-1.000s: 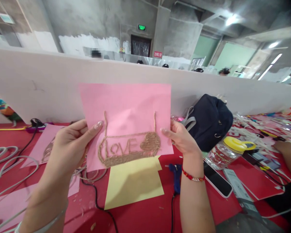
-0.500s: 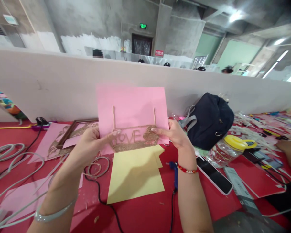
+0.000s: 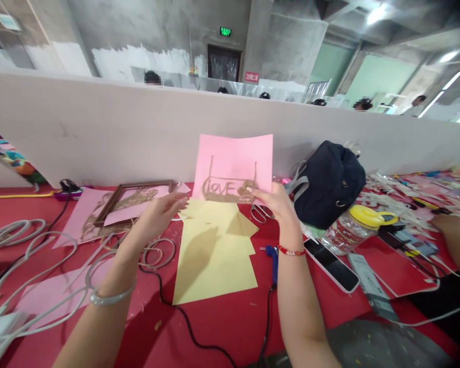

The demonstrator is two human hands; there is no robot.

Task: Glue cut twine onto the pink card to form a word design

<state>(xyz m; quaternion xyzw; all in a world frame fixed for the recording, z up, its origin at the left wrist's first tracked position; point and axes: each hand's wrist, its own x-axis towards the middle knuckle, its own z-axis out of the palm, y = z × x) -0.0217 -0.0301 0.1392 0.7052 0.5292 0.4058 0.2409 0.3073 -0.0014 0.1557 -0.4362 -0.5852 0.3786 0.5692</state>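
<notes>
Right hand (image 3: pixel 274 203) pinches pink card (image 3: pixel 233 158), long axis level; left hand (image 3: pixel 159 212) open, just beside.

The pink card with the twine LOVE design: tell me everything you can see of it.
The pink card is a thin, slightly bowed rectangular sheet, held up nearly upright by the right hand at its lower right corner. On it, tan twine forms a hanging-sign outline: two strands rising from a bar, the word LOVE, and a densely filled patch at right. The left hand is beside it, apparently not touching.
</notes>
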